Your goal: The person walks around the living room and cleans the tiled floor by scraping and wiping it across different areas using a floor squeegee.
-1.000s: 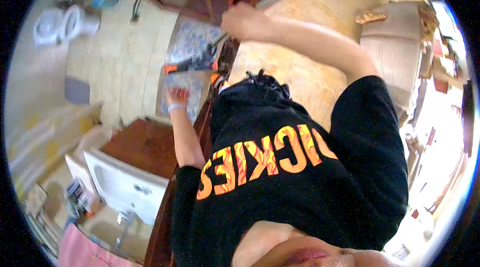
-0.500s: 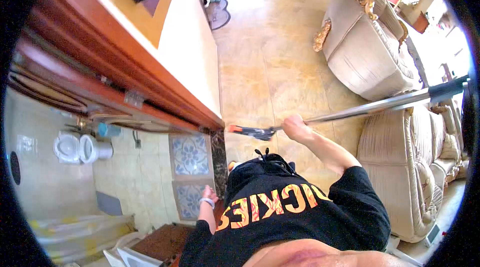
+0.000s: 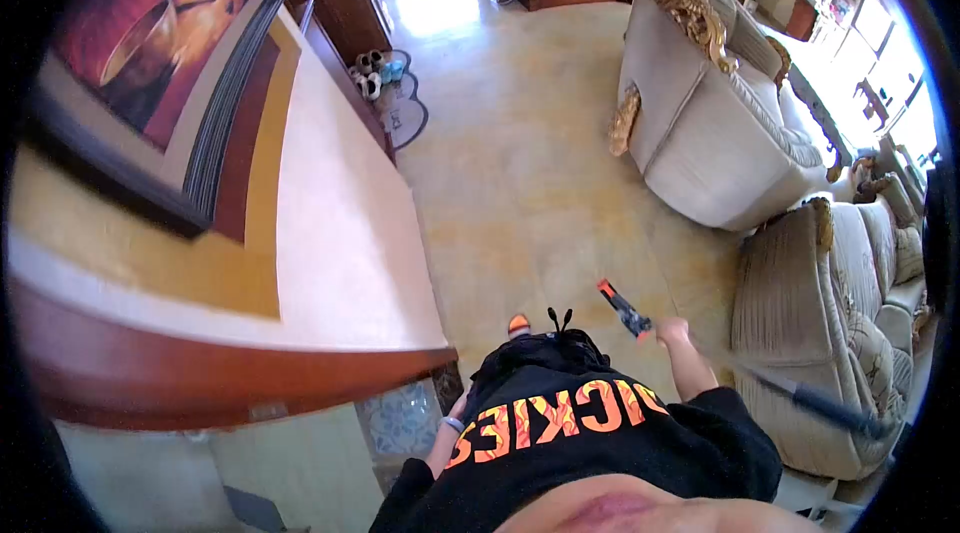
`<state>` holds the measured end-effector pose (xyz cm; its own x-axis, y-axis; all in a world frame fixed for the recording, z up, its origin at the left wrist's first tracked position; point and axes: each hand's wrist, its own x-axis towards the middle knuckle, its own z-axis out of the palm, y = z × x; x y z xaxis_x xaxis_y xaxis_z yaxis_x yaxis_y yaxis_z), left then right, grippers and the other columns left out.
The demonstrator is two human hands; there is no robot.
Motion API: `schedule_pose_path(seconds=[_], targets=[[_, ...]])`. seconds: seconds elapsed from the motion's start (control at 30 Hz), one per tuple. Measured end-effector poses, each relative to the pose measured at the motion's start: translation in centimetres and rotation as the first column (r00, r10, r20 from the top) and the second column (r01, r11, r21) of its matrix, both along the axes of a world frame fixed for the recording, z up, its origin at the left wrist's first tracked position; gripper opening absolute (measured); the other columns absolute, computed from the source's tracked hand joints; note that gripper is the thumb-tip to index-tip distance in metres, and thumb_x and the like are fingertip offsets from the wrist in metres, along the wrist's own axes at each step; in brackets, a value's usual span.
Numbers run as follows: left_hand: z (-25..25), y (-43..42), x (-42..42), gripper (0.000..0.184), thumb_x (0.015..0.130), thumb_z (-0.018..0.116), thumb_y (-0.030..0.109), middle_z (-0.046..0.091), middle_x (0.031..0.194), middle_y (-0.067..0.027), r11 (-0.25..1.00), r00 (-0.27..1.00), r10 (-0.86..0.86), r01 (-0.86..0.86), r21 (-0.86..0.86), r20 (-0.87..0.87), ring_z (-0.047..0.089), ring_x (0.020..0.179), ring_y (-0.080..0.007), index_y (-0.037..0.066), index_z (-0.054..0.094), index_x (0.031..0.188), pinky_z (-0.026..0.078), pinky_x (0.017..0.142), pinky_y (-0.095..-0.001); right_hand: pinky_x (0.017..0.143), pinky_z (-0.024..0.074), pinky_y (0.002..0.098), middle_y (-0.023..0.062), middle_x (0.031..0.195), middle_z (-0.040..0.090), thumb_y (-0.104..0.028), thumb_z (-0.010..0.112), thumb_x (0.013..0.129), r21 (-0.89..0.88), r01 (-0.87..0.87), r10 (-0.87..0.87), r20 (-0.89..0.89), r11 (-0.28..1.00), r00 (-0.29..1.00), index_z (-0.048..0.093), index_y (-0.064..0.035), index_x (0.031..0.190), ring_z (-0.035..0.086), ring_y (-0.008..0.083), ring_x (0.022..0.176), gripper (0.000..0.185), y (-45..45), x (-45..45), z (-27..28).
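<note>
My right hand (image 3: 673, 331) is closed round a long pole, just behind its black end piece (image 3: 628, 312) with orange-red parts. That end points forward over the tiled floor (image 3: 520, 223). From my hand the metal shaft runs back to the right, blurred, to a dark grip (image 3: 840, 413) in front of the sofa. What kind of tool this is I cannot tell. My left hand (image 3: 460, 405) hangs low beside my hip, close to the doorway edge. Its fingers are mostly hidden by my black shirt (image 3: 600, 453).
On the left stands a wall (image 3: 340, 233) with a framed picture (image 3: 160, 43) and a reddish wooden door frame (image 3: 250, 383). Shoes (image 3: 375, 73) lie on a grey mat (image 3: 403, 118) farther ahead. An armchair (image 3: 700, 133) and a sofa (image 3: 790, 333) line the right side.
I have moved forward past the bathroom doorway, and the toilet has left view. The pole's black end has swung right and away from the door frame. My left hand is now closer to my hip.
</note>
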<state>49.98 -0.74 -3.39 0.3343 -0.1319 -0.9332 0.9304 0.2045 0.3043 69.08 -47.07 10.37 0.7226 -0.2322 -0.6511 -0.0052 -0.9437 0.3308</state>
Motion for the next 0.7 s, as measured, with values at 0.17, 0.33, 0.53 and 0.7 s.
schedule_pose_path(seconds=[0.17,0.33,0.53,0.7], targets=[[-0.4,4.6,11.4,0.064,0.066,0.043,0.065,0.046,0.105,-0.0040,0.996,0.996,-0.085,0.083,-0.042,-0.029,0.047,0.084,-0.0275,0.020,0.039,0.111,0.036,0.066,-0.0498,0.072,0.0463,0.0335,0.0107,0.097,0.058,-0.016,0.062,0.060,0.006,0.299,-0.299,-0.024,0.954,0.954,0.060,-0.0087,0.091,0.056,0.0213,0.091,0.033,2.7,0.4,2.4],[-1.4,9.0,23.6,0.073,0.063,0.044,0.069,0.044,0.114,-0.0043,0.988,0.988,-0.145,0.142,-0.054,-0.058,0.046,0.087,-0.0295,0.024,0.036,0.119,0.035,0.068,-0.0544,0.065,0.0474,0.0296,0.0104,0.083,0.061,-0.014,0.059,0.063,-0.041,0.470,-0.471,-0.090,0.882,0.877,0.062,-0.0056,0.081,0.060,0.0176,0.078,0.020,1.2,2.7,0.7],[4.2,11.7,41.2,0.072,0.074,0.036,0.062,0.032,0.126,-0.0081,0.993,0.996,-0.083,0.082,0.080,0.013,0.040,0.105,-0.0303,0.015,0.020,0.127,0.036,0.075,-0.0514,0.056,0.0476,0.0284,0.0067,0.067,0.062,-0.013,0.058,0.065,-0.081,0.539,-0.541,-0.238,0.838,0.807,0.063,-0.0040,0.067,0.060,0.0147,0.059,0.011,-2.8,12.4,-2.0],[2.7,15.2,50.0,0.061,0.078,0.036,0.054,0.038,0.121,-0.0098,0.948,0.995,-0.089,0.100,0.301,-0.051,0.045,0.098,-0.0261,0.014,0.026,0.123,0.038,0.074,-0.0486,0.057,0.0473,0.0287,0.0050,0.071,0.063,-0.015,0.065,0.061,-0.084,0.480,-0.475,-0.368,0.873,0.799,0.065,-0.0082,0.069,0.060,0.0135,0.064,0.011,-1.9,25.6,-2.5]])
